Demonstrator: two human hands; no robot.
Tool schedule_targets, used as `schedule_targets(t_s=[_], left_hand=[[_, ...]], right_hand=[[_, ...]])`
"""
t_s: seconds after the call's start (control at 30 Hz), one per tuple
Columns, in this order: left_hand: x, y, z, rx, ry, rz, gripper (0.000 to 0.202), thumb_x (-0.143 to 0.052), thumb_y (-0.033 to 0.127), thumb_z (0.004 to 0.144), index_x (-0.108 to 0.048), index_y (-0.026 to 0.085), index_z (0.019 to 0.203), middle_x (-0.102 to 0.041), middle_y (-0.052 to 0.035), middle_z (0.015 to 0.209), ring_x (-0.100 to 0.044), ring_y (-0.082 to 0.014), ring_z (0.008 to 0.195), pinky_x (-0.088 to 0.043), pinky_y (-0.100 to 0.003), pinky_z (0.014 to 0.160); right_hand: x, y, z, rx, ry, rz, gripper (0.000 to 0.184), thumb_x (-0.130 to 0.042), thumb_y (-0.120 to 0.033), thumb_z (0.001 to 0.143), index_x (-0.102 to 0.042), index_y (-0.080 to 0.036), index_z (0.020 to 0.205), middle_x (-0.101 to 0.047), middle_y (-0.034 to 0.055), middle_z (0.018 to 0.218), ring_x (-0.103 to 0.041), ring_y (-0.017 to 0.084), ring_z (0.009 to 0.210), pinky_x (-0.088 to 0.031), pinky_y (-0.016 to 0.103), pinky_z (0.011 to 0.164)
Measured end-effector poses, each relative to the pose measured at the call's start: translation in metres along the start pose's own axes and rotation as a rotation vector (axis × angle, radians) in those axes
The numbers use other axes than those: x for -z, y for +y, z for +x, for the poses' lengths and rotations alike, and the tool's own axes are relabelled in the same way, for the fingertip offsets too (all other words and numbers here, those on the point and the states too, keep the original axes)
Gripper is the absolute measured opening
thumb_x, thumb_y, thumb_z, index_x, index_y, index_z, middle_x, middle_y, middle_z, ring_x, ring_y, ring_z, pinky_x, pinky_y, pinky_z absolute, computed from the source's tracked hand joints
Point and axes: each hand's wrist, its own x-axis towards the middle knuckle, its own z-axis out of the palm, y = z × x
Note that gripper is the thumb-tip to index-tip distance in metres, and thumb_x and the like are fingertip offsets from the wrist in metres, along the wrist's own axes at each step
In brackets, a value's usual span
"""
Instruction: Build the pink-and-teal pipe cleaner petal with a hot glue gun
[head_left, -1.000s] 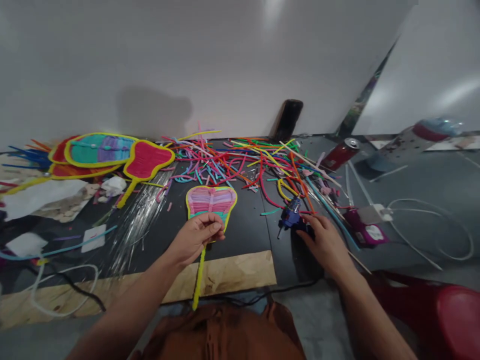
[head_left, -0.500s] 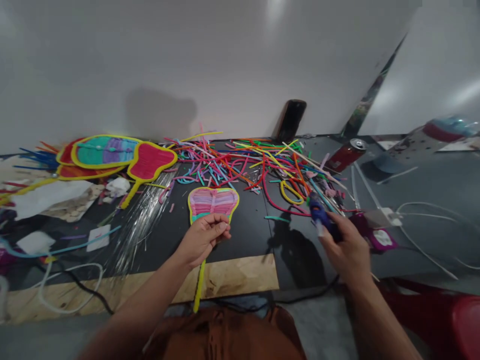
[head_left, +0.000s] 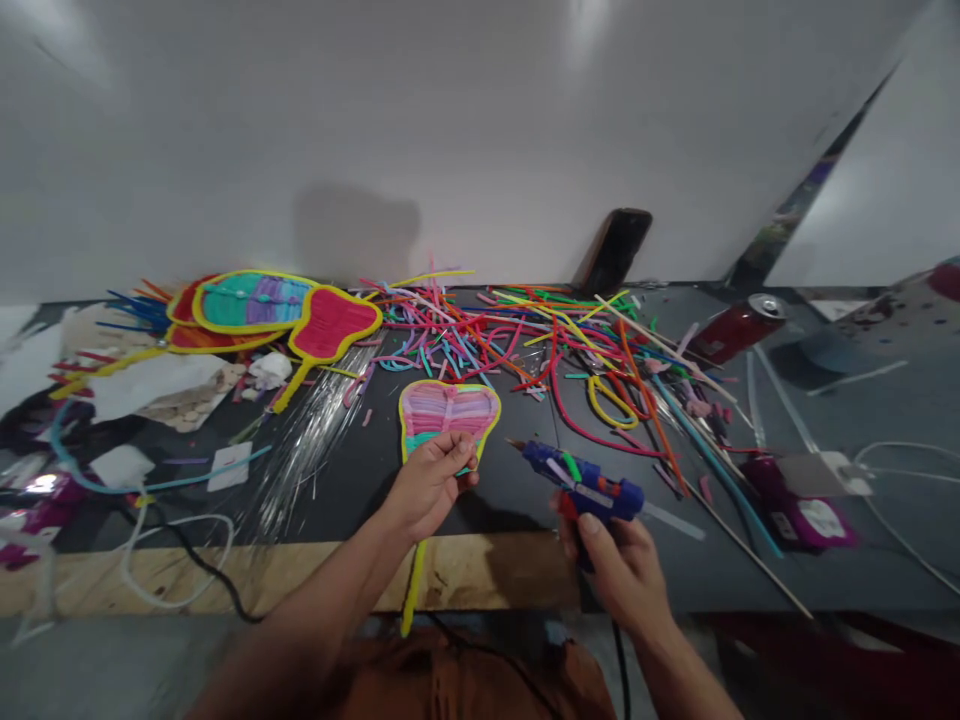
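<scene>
My right hand (head_left: pixel 611 565) is wrapped round the grip of a blue glue gun (head_left: pixel 585 482), its fingers at the red trigger. The gun's nozzle points left, and a clear glue stick (head_left: pixel 675 521) juts from its back. A fan-shaped pipe-cleaner piece (head_left: pixel 450 410) lies to the left, yellow-edged with pink, lilac and teal rows and a yellow stem. Over its lower part my left hand (head_left: pixel 435 487) is closed in a pinch. What sits between those fingertips is too small to make out. The nozzle is apart from both the piece and my left hand.
Loose pipe cleaners (head_left: pixel 465 335) are heaped along the back. Finished yellow-edged shapes (head_left: pixel 334 325) and clear strands (head_left: pixel 319 425) lie left. A phone (head_left: pixel 616 250) leans on the wall; a red can (head_left: pixel 739 328) and a power adapter (head_left: pixel 817 474) stand right. A wooden strip (head_left: pixel 495 570) runs along the front.
My right hand has brought the glue gun left and turned its nozzle toward the fan-shaped piece. My left hand stays pinched over the piece. The view has shifted slightly.
</scene>
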Motion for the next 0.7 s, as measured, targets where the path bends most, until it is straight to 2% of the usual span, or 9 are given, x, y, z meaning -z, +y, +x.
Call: schedule_targets(t_s=[0.23, 0.47, 0.7], left_hand=[[-0.003, 0.005, -0.002, -0.005, 0.050, -0.003, 0.038, -0.087, 0.034, 0.054, -0.057, 0.014, 0.065, -0.055, 0.0035, 0.062, -0.050, -0.0060, 0.058, -0.043, -0.018, 0.057], [-0.002, 0.003, -0.001, -0.002, 0.056, -0.013, 0.039, -0.088, 0.035, 0.052, -0.058, 0.014, 0.064, -0.056, 0.0037, 0.060, -0.050, -0.0052, 0.055, -0.042, -0.017, 0.056], [-0.001, 0.002, 0.001, -0.011, 0.043, 0.001, 0.038, -0.086, 0.035, 0.056, -0.056, 0.014, 0.064, -0.055, 0.0044, 0.059, -0.049, -0.0048, 0.054, -0.040, -0.017, 0.055]], right_hand=[[-0.019, -0.001, 0.002, 0.075, -0.118, -0.102, 0.032, -0.046, -0.042, 0.092, -0.065, -0.016, 0.089, -0.056, -0.0001, 0.058, -0.050, 0.011, 0.049, -0.042, 0.022, 0.047], [-0.026, -0.009, 0.000, 0.023, -0.050, -0.165, 0.034, -0.046, -0.046, 0.090, -0.064, -0.017, 0.082, -0.055, -0.0005, 0.055, -0.049, 0.013, 0.049, -0.043, 0.024, 0.050], [-0.026, -0.011, 0.001, -0.003, -0.062, -0.166, 0.033, -0.045, -0.045, 0.090, -0.062, -0.018, 0.082, -0.053, -0.0014, 0.055, -0.048, 0.013, 0.049, -0.041, 0.024, 0.050]])
